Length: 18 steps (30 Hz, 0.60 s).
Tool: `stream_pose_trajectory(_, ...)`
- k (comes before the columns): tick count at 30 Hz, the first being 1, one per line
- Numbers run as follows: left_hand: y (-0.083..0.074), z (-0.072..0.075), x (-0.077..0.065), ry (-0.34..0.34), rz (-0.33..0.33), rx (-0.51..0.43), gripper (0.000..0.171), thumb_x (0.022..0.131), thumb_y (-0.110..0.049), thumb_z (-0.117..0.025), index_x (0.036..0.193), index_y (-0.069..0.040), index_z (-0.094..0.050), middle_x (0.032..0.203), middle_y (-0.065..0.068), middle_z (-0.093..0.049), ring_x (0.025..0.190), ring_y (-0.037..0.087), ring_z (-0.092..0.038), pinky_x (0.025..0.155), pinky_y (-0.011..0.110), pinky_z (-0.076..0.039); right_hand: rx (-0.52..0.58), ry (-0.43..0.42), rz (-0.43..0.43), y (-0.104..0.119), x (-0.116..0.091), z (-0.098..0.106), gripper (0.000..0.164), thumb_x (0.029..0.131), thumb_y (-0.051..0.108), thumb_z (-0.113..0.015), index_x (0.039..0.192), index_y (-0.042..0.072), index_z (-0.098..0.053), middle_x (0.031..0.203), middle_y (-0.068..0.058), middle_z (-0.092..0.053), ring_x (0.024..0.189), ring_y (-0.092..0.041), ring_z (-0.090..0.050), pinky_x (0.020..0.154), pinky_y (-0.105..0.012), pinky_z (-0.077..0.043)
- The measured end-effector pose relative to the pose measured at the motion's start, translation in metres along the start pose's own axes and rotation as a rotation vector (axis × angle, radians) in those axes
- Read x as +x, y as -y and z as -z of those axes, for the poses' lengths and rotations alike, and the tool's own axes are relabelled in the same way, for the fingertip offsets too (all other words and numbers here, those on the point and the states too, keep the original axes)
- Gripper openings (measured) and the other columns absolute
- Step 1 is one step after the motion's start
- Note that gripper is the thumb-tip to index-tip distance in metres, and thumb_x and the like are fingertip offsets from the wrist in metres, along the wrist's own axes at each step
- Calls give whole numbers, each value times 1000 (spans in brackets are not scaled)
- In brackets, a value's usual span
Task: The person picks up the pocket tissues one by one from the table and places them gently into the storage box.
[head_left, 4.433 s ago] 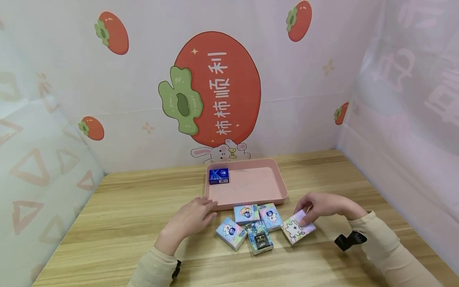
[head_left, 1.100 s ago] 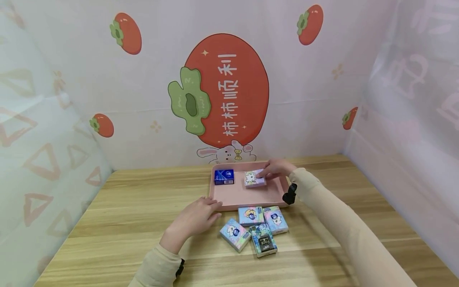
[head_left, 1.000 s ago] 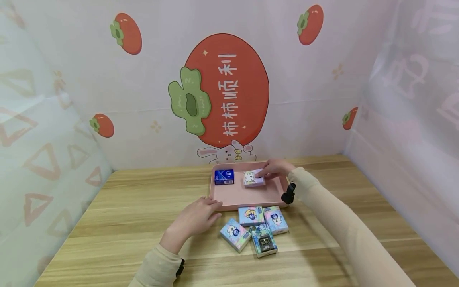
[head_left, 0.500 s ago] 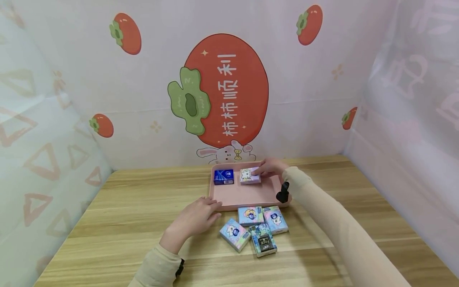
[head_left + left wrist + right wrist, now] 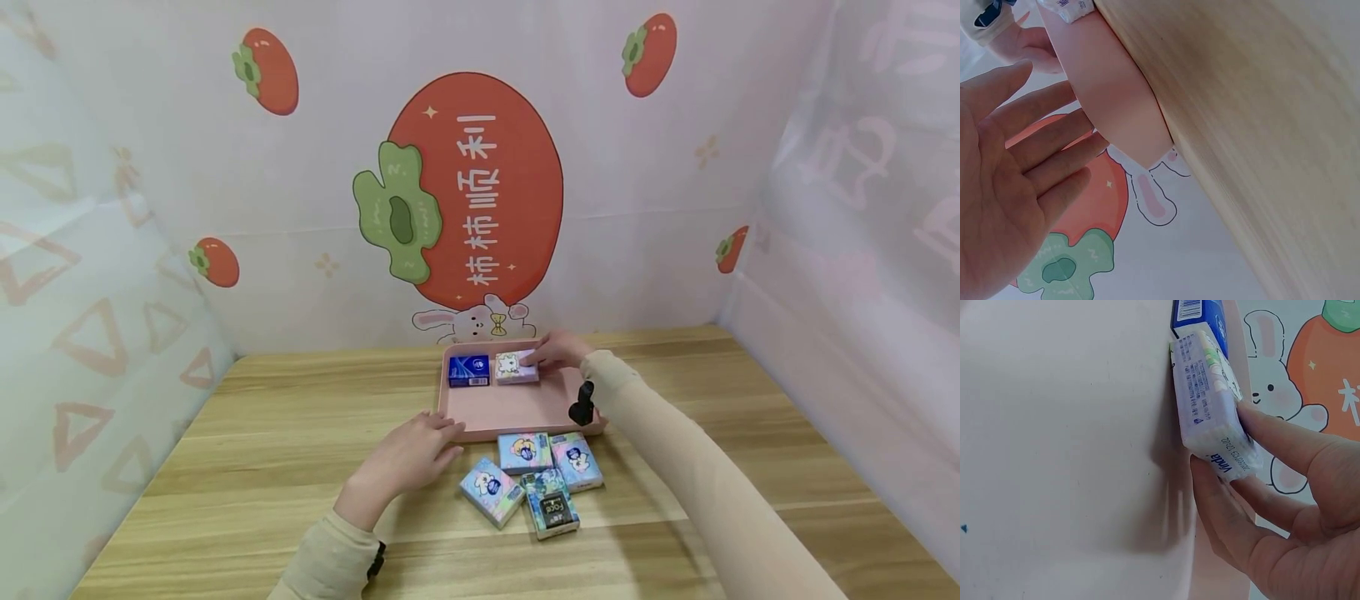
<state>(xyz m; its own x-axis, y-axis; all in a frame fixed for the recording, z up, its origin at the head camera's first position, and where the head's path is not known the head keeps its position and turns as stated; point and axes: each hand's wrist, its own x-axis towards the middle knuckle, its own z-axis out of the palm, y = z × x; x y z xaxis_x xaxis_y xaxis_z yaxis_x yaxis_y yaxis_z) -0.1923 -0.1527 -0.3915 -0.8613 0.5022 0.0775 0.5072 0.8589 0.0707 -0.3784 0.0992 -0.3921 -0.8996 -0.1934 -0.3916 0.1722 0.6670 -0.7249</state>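
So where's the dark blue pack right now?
In the head view, the dark blue pack sits in the far left corner of the pink tray, just left of the lilac-and-white pack that the right hand holds.

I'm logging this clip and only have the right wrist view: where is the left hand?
Observer: The left hand is at the near left corner of the pink tray.
Reviewer: Are any packs outside the tray?
Observer: Yes, four packs lie on the table, on the tray's near side.
Reviewer: And the blue pack, beyond the purple pack in the right hand?
Observer: It sits in the tray's far left corner.
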Motion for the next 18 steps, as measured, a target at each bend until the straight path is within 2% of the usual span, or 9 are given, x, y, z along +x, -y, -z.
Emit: stream_pose_trajectory(18, -1, 0, 0, 4, 1, -5, 39, 89, -36, -49, 120, -13, -56, 121, 11, -56, 114, 31, -49, 98, 46, -38, 70, -5, 14, 1, 9, -7, 32, 71, 27, -73, 94, 5, -67, 93, -7, -65, 87, -23, -62, 84, -36, -51)
